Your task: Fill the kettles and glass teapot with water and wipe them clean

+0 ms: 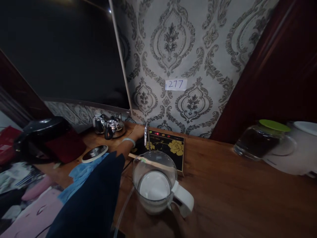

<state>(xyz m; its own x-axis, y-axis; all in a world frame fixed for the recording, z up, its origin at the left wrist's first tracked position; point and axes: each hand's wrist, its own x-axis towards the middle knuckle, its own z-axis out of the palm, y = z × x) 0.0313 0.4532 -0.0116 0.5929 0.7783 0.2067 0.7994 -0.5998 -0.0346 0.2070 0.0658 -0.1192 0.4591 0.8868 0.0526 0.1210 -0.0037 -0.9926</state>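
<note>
My left arm, in a dark blue sleeve, reaches forward. My left hand (137, 133), with a pale bracelet at the wrist, lies low over the back left end of a black tea stove (163, 145) with gold flowers. Its fingers stretch toward the chrome spout (146, 134), which hides their tips in part. Nearer to me is a clear glass kettle (155, 190) with a white handle and a white-looking bottom, lid off. My right hand (182, 219) is dim and blurred below that handle, apparently closed round it. A round lid (95, 153) lies on a blue cloth (83, 172).
Two small metal kettles (115, 127) stand behind the lid. At left are a dark red and black appliance (53, 138) and cloth items. A green-lidded glass jug (260, 142) and a white container (297, 152) stand at right. A clear tube (123, 208) runs along the front.
</note>
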